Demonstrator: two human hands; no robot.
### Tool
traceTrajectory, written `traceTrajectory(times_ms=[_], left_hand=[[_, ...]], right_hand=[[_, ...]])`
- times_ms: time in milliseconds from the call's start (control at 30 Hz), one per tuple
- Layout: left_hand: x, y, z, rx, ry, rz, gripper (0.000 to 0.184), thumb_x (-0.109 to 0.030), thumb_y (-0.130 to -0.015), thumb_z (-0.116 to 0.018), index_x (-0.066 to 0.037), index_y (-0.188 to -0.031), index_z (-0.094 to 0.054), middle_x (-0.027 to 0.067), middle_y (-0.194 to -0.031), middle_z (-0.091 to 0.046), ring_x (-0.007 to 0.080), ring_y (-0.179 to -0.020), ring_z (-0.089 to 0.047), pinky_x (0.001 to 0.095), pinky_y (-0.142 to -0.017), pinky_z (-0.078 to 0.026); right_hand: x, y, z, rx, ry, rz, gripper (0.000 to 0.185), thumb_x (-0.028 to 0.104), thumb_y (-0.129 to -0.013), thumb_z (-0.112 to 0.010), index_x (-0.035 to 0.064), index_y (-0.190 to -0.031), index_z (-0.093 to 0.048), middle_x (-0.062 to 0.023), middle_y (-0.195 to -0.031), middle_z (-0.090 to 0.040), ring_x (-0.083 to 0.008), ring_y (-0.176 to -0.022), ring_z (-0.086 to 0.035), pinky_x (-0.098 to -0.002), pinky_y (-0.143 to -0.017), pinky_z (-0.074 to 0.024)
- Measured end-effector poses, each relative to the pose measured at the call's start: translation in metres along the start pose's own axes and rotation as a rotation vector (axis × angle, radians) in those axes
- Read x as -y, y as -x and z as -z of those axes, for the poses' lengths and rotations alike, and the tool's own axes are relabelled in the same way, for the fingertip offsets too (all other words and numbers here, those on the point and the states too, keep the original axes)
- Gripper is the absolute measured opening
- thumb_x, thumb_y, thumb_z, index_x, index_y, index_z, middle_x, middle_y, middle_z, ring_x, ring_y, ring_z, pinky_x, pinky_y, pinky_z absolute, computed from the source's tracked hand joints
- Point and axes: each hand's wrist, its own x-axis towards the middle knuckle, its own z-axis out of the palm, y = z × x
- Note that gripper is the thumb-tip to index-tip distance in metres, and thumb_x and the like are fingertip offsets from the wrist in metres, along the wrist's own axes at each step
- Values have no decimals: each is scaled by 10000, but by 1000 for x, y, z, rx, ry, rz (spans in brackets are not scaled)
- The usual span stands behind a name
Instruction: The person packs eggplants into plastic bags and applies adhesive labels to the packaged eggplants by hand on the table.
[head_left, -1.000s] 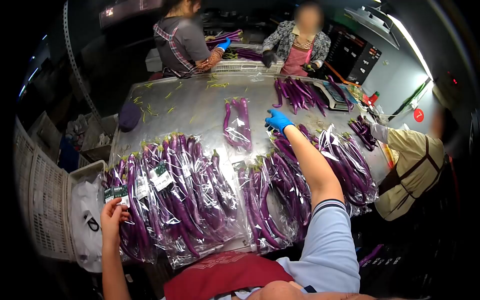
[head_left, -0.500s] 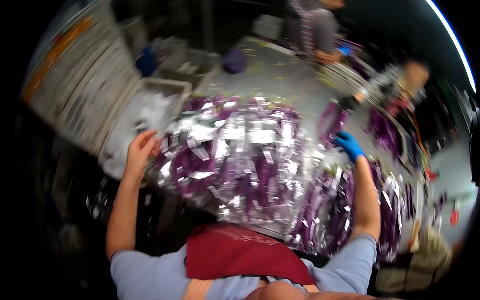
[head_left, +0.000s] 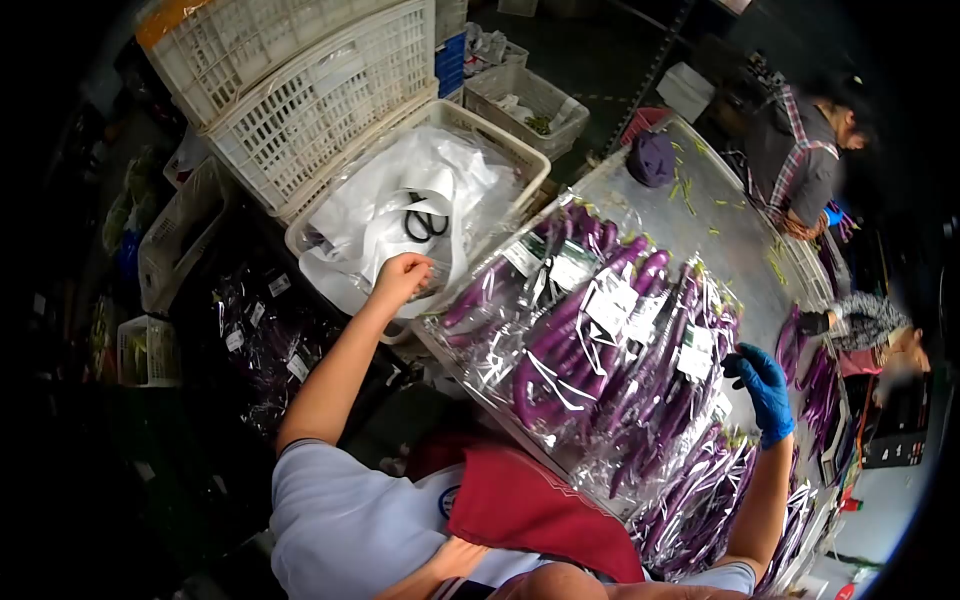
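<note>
My bare left hand (head_left: 404, 277) is over the near rim of a white crate (head_left: 530, 165). Its fingers are pinched together, and what they hold, if anything, is too small to tell. In the crate lie white material, clear plastic and black-handled scissors (head_left: 424, 222). My right hand (head_left: 760, 385), in a blue glove, is beside the bagged eggplants (head_left: 600, 340), with its fingers apart and curved and nothing seen in them. The bags of purple eggplants, several with labels, lie in a row on the metal table (head_left: 730, 235).
White lattice crates (head_left: 330, 95) stand upright behind the open crate. A dark purple round item (head_left: 652, 158) sits at the table's far corner. Two people (head_left: 800, 150) stand across the table. More bagged eggplants (head_left: 265, 340) lie low at the left.
The view has swung left towards the crates. My left hand has gone from the labelled bags to the white crate. My gloved right hand has drawn back from mid-table to beside the bags.
</note>
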Motion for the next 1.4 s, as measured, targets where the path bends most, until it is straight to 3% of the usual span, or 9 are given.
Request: traceTrajectory(times_ms=[367, 400, 533, 567, 733, 933, 1100, 1267, 1400], left_hand=[[91, -165, -13, -338, -1304, -367, 195, -86, -738, -483, -90, -898, -594, 194, -1012, -535, 319, -904, -534, 399, -743, -439], [118, -188, -21, -497, -892, -247, 196, -99, -730, -494, -77, -897, -595, 216, -1051, -509, 351, -955, -501, 414, -799, -418], [90, -166, 4, -112, -1149, -592, 211, -187, -682, -572, -43, -836, -583, 226, -1033, -499, 371, -976, -451, 421, -809, -382], [43, -145, 2, -39, -1162, -327, 209, -186, -679, -589, -33, -821, -575, 217, -986, -505, 365, -934, -469, 414, -777, -397], [-77, -80, 48, 4, -1000, -430, 192, -45, -734, -525, 54, -898, -548, 221, -914, -538, 379, -830, -511, 372, -742, -408], [-198, 19, 66, -5, -580, -679, 160, -135, -841, -504, 13, -900, -514, 76, -794, -560, 155, -590, -489, 259, -531, -391], [-247, 54, -70, 22, 346, -523, 151, -191, -859, -518, -77, -957, -504, 19, -770, -547, 32, -468, -395, 141, -384, -296], [-222, 98, -265, 572, 479, -97, 126, -215, -842, -544, -102, -872, -497, -1, -725, -512, 44, -512, -479, 123, -331, -289], [-176, 140, -394, 780, 403, 153, 132, -192, -858, -512, -85, -916, -461, 9, -817, -507, 121, -630, -539, 204, -428, -387]], right_hand=[[26, -24, -83, 66, 51, -47, 302, 150, -849, -527, -26, -1093, -505, -79, -952, -596, -130, -841, -558, -255, -756, -447], [27, -20, -82, 79, 145, -48, 307, 166, -850, -527, -27, -1089, -507, -83, -955, -597, -130, -850, -556, -255, -767, -443], [35, -6, -73, 18, 155, -70, 335, 217, -857, -514, -16, -1097, -507, -100, -969, -597, -129, -881, -548, -260, -788, -436], [28, -4, -68, 29, 123, -37, 343, 231, -859, -510, -9, -1104, -507, -104, -975, -596, -132, -886, -546, -264, -792, -435], [11, 8, -62, 22, -36, 22, 320, 154, -862, -506, 2, -1143, -482, -81, -998, -580, -135, -905, -547, -269, -828, -442], [-19, 15, -58, 55, -67, 141, 347, 211, -860, -511, -2, -1134, -491, -97, -976, -597, -133, -878, -564, -263, -796, -447], [-35, 32, -59, 202, -152, 168, 350, 194, -871, -492, 7, -1166, -462, -74, -988, -588, -123, -902, -546, -259, -812, -443], [-18, 55, -69, -47, -610, 361, 588, 360, -888, -423, 33, -1330, -214, -72, -1181, -467, -133, -1001, -474, -248, -770, -424], [-41, 53, -32, -415, -1112, 332, 279, 320, -844, -520, 68, -957, -558, -10, -836, -603, -128, -769, -580, -243, -712, -464]])
